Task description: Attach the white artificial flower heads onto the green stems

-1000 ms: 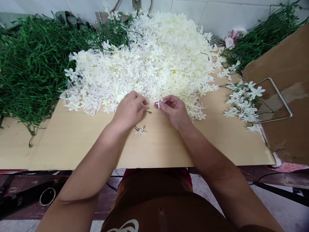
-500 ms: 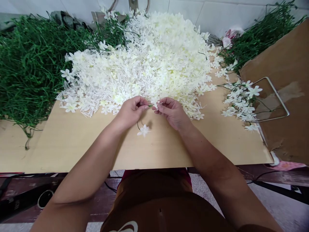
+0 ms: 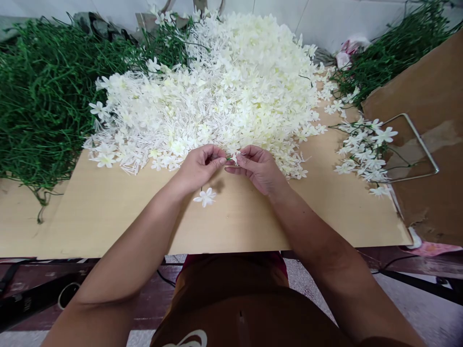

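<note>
Head view: one moment, seen from above the table.
Left hand (image 3: 197, 167): closed in a pinch on a thin green stem (image 3: 228, 157), from whose lower end an attached blossom (image 3: 205, 197) is hung just above the board (image 3: 108, 212).
Right hand (image 3: 258, 166): fingers are curled shut round a small white flower (image 3: 235, 156), pressed against the stem's tip.
Both hands: met fingertip to fingertip at the near edge of the white flower pile (image 3: 224, 91).
Left side: green stems (image 3: 43, 106) are heaped.
Right side: finished sprigs (image 3: 365, 149) are laid beside a cardboard sheet (image 3: 427, 96).
</note>
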A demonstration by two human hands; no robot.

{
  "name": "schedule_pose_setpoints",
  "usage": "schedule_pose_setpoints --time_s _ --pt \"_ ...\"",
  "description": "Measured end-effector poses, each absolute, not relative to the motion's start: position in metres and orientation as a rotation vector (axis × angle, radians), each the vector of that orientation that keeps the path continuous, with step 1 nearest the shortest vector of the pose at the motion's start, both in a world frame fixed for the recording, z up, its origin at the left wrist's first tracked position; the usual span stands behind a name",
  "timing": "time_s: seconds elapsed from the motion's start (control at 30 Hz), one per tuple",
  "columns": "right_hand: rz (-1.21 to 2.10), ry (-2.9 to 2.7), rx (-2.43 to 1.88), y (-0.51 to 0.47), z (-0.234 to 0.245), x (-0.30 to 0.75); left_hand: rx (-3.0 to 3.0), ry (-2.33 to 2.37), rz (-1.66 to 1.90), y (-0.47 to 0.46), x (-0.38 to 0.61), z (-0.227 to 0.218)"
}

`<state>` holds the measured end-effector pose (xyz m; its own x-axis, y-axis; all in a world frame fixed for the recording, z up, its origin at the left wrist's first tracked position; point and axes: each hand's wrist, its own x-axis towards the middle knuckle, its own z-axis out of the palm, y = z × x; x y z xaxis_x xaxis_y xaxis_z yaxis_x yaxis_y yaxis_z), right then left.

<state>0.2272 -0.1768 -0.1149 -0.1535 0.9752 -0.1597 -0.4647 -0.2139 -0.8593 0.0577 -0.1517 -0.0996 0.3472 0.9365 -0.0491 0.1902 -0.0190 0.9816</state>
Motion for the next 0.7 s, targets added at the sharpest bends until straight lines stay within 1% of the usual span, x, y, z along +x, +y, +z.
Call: schedule_pose_setpoints --time_s 0.1,0.23,0.3,0.53,0.7 --pt "1.545 -0.907 -0.943 -0.178 -0.115 0.226 1.471 1.099 0.821 -0.153 0.059 -0.095" --pt "1.305 -1.098 -1.027 -0.179 -0.116 0.223 1.412 1.107 0.853 -0.154 0.059 -0.094" --pt "1.237 -1.152 -1.030 -0.179 -0.118 0.221 1.353 1.095 0.887 -0.154 0.058 -0.097" --pt "1.217 -1.139 -0.994 -0.178 -0.124 0.220 1.117 0.976 0.901 -0.153 0.062 -0.105" --pt "1.252 -1.136 -1.003 -0.179 -0.121 0.220 1.079 0.922 0.883 -0.153 0.063 -0.101"
